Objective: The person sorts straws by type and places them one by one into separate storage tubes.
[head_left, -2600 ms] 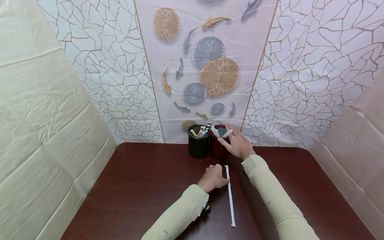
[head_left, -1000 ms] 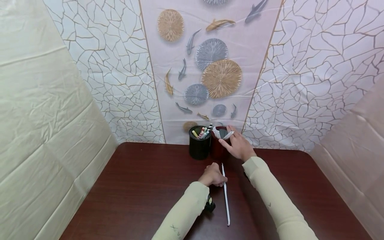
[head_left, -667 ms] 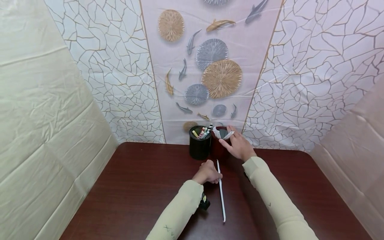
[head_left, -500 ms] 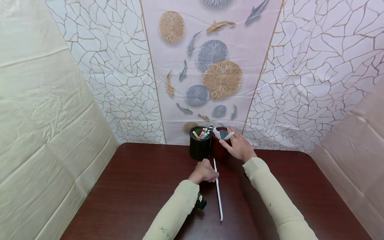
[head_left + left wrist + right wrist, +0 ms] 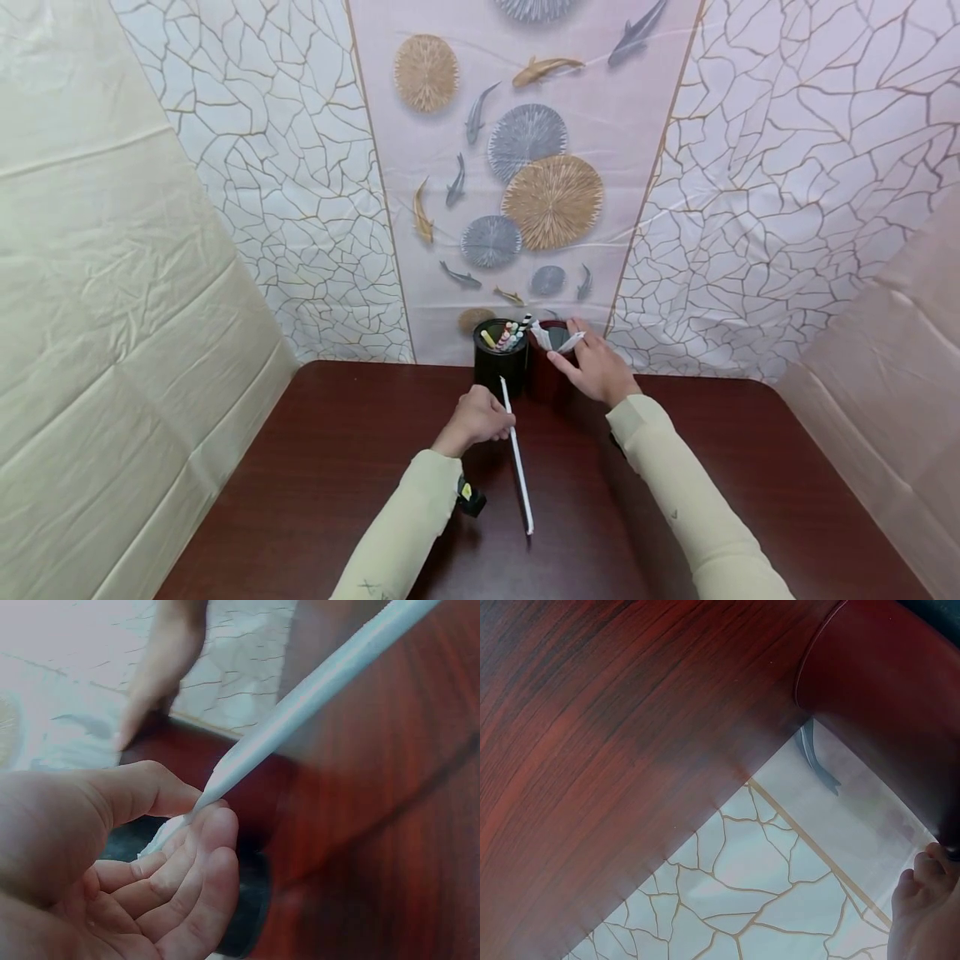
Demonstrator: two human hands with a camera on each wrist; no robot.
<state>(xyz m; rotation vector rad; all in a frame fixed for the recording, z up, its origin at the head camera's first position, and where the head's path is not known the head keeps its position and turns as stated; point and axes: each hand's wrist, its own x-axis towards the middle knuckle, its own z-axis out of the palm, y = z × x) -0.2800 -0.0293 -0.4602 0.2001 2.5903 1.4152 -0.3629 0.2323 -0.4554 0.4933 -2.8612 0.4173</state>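
Observation:
A long white paper-wrapped straw (image 5: pixel 521 475) slants above the table in front of the cups. My left hand (image 5: pixel 482 415) pinches it between thumb and fingertips near its far end, as the left wrist view shows on the straw (image 5: pixel 300 712). That end reaches in front of a black cup (image 5: pixel 491 367), which holds several colourful striped paper straws (image 5: pixel 510 335). Beside it on the right stands a dark red cup (image 5: pixel 546 382) with white wrappers (image 5: pixel 542 335) sticking out. My right hand (image 5: pixel 597 367) holds this cup at its rim, thumb on the near side; the right wrist view shows the cup's side (image 5: pixel 877 682).
The reddish-brown wooden table (image 5: pixel 360 467) reaches back to a patterned cloth wall (image 5: pixel 300 208). Plain cloth sides (image 5: pixel 112 333) close off the left and right. Both cups stand near the table's back edge. A small black device (image 5: pixel 471 500) is under my left wrist.
My left hand has moved left and farther back, carrying the straw toward the black cup. My right hand has stayed on the dark red cup.

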